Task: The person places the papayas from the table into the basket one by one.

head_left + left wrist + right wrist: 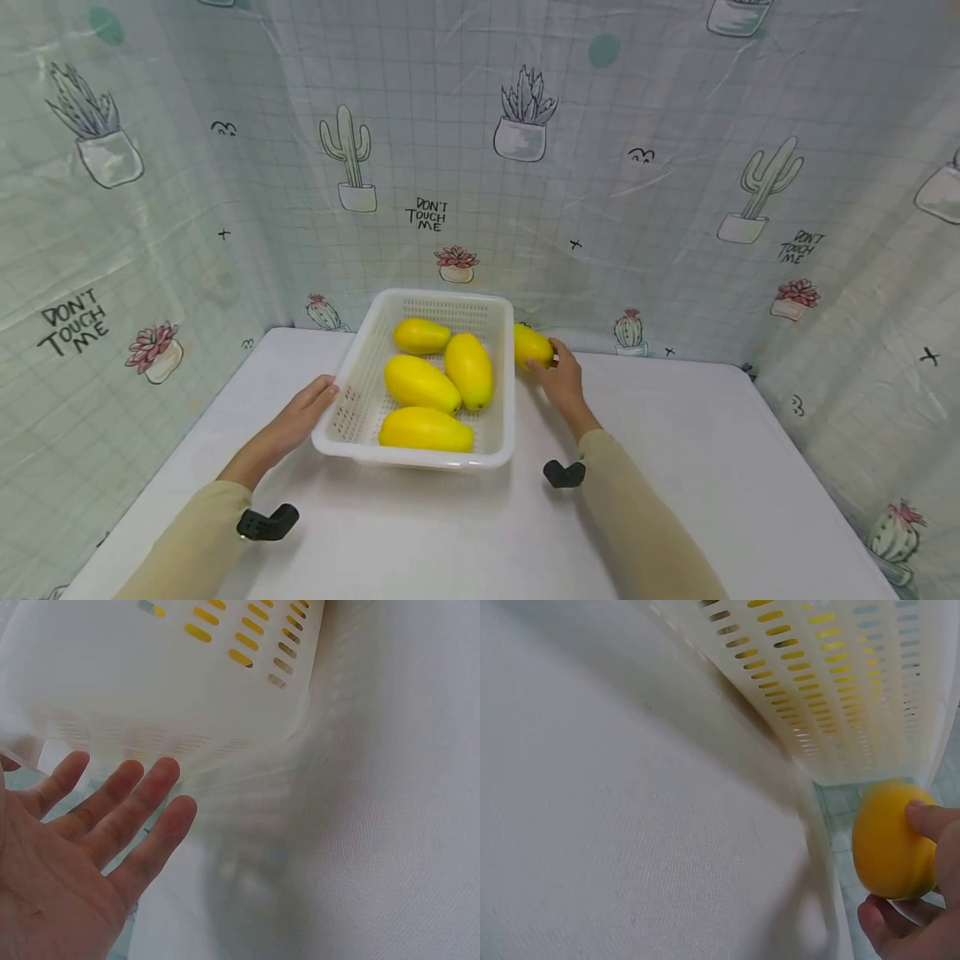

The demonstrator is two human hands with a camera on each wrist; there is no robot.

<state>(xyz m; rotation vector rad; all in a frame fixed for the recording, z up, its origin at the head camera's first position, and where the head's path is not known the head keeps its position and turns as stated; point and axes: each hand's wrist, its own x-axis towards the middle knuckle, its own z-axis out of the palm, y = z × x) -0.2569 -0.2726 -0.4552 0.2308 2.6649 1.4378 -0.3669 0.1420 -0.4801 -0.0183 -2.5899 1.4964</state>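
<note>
A white plastic basket (420, 461) with slotted walls stands on the table and holds several yellow mangoes (422, 383). Beyond its right wall, near the back of the table, my right hand (561, 383) holds another yellow mango (531, 347). In the right wrist view, thumb and fingers lie on opposite sides of that mango (891, 844). My left hand (303, 410) is at the basket's left side, close to the rim. Its fingers (154, 851) are straight and spread beside the wall in the left wrist view; whether they touch it is unclear.
The table (660, 450) has a white cover. Behind it and along both sides hangs a curtain (465, 150) printed with cacti and potted plants. Each wrist carries a black device (267, 523).
</note>
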